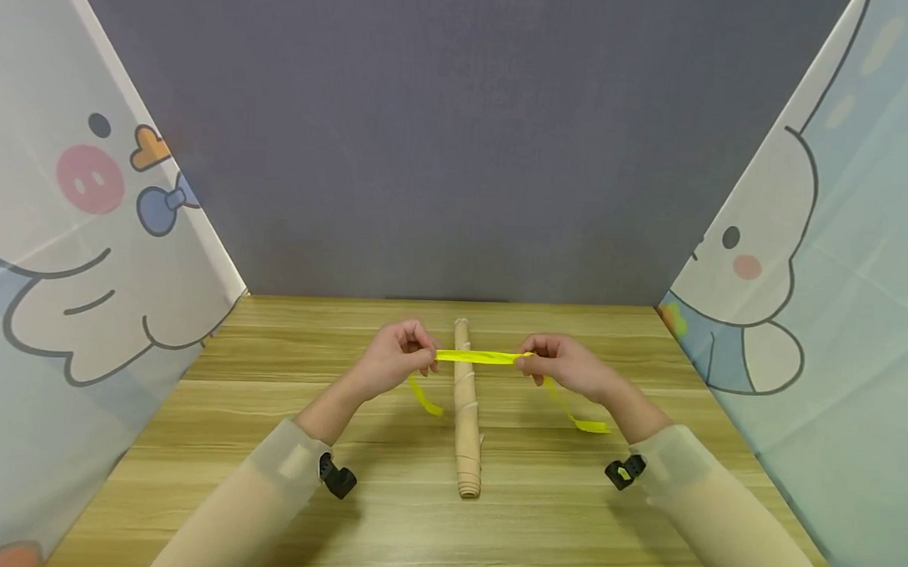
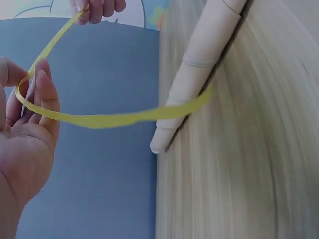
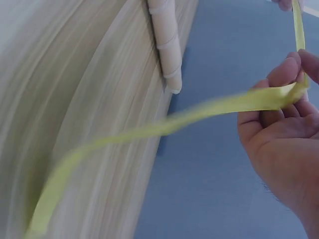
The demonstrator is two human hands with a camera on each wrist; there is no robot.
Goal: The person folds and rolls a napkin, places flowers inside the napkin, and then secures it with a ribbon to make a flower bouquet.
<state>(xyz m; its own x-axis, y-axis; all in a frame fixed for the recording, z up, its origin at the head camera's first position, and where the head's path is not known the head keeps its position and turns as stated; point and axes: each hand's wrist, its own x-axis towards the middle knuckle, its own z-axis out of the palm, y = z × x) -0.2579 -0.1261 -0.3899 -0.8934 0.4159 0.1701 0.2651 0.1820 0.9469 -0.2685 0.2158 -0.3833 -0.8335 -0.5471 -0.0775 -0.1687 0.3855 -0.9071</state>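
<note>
A yellow ribbon (image 1: 481,357) stretches taut between the two hands, above a rolled beige bundle (image 1: 466,426) on the table. My left hand (image 1: 399,357) pinches it between thumb and fingers, and a short tail hangs below. At the other end my right hand (image 1: 564,367) pinches the ribbon too, with a longer tail drooping toward the table. In the left wrist view the tail of the ribbon (image 2: 114,120) curves out from the left hand (image 2: 30,144). The right wrist view shows the other ribbon tail (image 3: 199,113) trailing from the right hand (image 3: 284,129).
The wood-grain table (image 1: 252,477) lies under both hands. A dark grey panel (image 1: 459,150) rises at its back edge. Cartoon-printed curtains (image 1: 86,287) flank it on the left and right. A small black camera (image 1: 337,477) sits on the left wrist, another (image 1: 624,472) on the right.
</note>
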